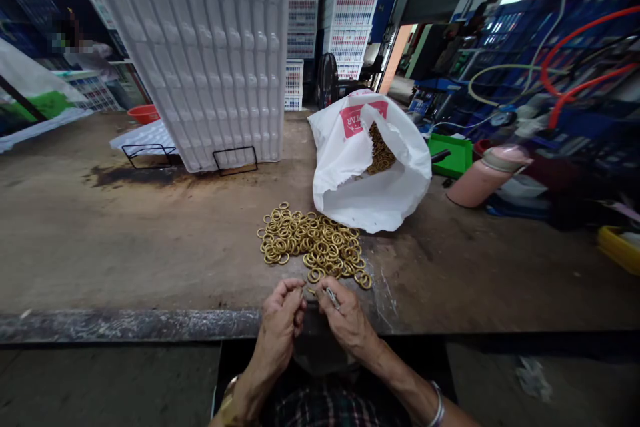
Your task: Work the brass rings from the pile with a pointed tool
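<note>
Near the front edge of the desk (200, 227): loose heap of brass-coloured rings (323, 243), overlapping, a few strays at the rim. Clock read from the heap, twelve straight ahead. Six o'clock, just beside it, both hands. Right hand (347, 320): fingers closed on a small silvery metal tool (333, 297); a sliver of brass colour shows at the fingertips. Left hand (281, 320): fingers drawn narrow, thumb against index; cannot tell whether anything is pinched. One o'clock: white sack (335, 167) on its side, mouth open toward the desk front, more rings inside. Eleven: ribbed translucent plastic trays (210, 60) upright, black wire stand (235, 160) at their foot. Two: pink bottle (475, 183), tilted; green tray (453, 155) beyond. Twelve, farther back: stacked white crates (349, 27).
</note>
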Available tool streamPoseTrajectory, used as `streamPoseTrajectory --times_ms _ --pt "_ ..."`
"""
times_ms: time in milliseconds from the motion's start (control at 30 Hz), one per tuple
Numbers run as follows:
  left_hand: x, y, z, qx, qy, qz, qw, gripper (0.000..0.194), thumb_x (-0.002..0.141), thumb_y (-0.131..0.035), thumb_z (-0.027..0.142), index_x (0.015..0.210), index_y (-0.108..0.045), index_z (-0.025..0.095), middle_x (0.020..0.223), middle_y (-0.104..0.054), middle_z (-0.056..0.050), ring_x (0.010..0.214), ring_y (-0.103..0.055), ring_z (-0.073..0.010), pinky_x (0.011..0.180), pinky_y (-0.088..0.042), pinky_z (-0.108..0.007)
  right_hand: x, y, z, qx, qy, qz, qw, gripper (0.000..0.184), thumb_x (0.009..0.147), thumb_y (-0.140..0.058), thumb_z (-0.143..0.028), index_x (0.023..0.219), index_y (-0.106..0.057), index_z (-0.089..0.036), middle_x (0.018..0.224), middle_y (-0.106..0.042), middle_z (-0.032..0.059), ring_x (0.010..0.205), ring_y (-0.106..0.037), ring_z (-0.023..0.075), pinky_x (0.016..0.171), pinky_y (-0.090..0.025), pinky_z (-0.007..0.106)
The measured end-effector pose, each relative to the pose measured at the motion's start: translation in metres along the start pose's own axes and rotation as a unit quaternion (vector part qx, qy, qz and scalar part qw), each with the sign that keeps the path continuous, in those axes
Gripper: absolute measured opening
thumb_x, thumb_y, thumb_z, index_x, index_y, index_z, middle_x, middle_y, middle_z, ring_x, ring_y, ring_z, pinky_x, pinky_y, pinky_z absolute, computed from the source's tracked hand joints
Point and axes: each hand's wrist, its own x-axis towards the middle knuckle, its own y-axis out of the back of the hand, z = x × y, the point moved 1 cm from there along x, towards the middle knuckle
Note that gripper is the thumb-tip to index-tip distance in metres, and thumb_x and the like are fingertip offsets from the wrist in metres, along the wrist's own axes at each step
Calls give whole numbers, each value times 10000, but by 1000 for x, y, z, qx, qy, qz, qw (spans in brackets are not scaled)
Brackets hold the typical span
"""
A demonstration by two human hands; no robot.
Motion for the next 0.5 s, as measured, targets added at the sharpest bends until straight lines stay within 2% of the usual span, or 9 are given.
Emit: streamPoseTrajectory --times_ms 67,200,367,500 --pt "1 0 1 32 -3 -15 999 430 675 -638 468 958 -501 176 581 -483 68 400 -321 -31 368 -196 -143 1 0 1 25 -25 -7 999 246 857 -394 -368 705 -486 -198 550 -469 -43 515 -443 96 507 -371 195" --pt "3 -1 1 66 -1 -19 998 399 693 -606 496 889 -509 162 567 -471 65 392 -303 -32 365 -193 -152 4 -2 2 70 -61 -15 996 273 839 -408 -410 688 -477 -194 534 -446 -50 498 -415 89 484 -351 190" --pt "6 -1 2 111 -11 -19 994 383 712 -575 502 855 -509 152 566 -473 53 402 -319 -37 368 -208 -155 7 -2 2 95 -84 -21 992 313 816 -423 -441 631 -443 -189 529 -448 -42 500 -414 87 503 -360 201" --pt "9 0 3 137 -21 -47 989 370 752 -528 497 879 -522 150 599 -484 44 411 -321 -42 369 -221 -161 9 -2 4 106 -94 -25 990 320 808 -425 -454 630 -442 -188 519 -439 -41 488 -400 87 488 -348 207"
